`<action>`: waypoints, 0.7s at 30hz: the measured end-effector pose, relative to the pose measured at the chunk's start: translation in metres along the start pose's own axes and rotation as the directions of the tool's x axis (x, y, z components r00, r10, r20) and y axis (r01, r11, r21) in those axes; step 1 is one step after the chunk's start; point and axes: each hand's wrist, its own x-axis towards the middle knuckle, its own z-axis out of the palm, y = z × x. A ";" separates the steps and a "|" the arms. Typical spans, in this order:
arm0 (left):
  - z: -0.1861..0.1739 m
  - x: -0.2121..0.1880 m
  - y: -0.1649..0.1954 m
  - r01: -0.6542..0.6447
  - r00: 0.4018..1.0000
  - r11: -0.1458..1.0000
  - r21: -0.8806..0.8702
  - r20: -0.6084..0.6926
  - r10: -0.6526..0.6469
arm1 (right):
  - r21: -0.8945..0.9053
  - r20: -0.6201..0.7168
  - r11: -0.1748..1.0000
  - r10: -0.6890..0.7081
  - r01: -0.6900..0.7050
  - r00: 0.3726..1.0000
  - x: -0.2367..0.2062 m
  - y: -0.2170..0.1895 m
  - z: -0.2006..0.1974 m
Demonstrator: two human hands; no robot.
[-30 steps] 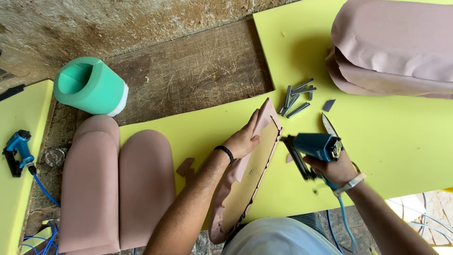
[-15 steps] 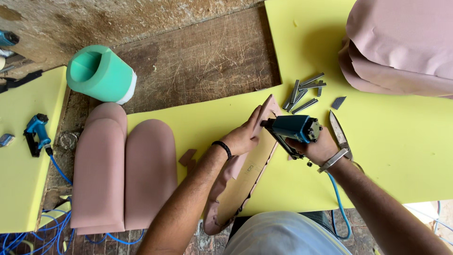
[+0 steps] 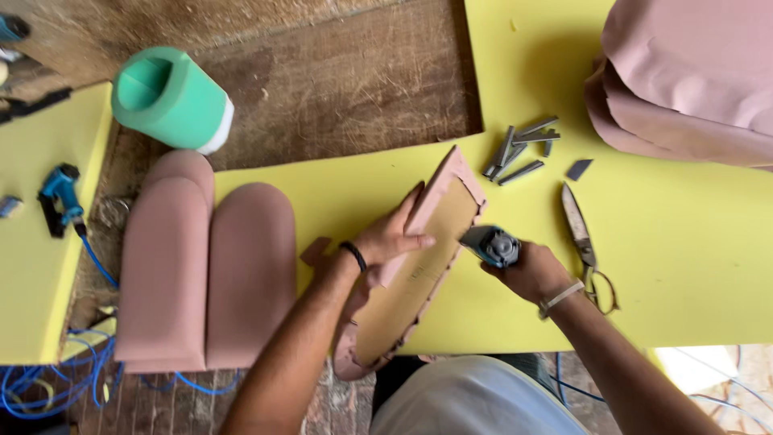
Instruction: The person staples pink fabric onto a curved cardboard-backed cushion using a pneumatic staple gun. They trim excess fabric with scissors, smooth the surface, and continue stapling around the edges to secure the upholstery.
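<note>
An arched wooden panel, wrapped at its edges in dusty pink fabric, lies back-side up on a yellow foam sheet. My left hand lies flat on the panel's left edge and presses the fabric down. A black band sits on that wrist. My right hand grips a blue pneumatic staple gun, whose nose touches the panel's right edge.
Strips of grey staples and scissors lie on the foam to the right. Two upholstered pink cushions rest on the left, a green foam cylinder behind them. A second blue staple gun and a stack of pink covered pieces are also present.
My right hand has swung the staple gun down and left, from above the foam onto the panel's right edge. My left hand stays on the panel, fingers spreading flatter.
</note>
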 end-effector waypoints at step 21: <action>0.052 -0.044 -0.079 -0.146 0.980 0.294 -0.945 -0.097 0.174 | 0.949 -0.271 0.188 0.083 0.252 0.959 0.009 -0.127 0.154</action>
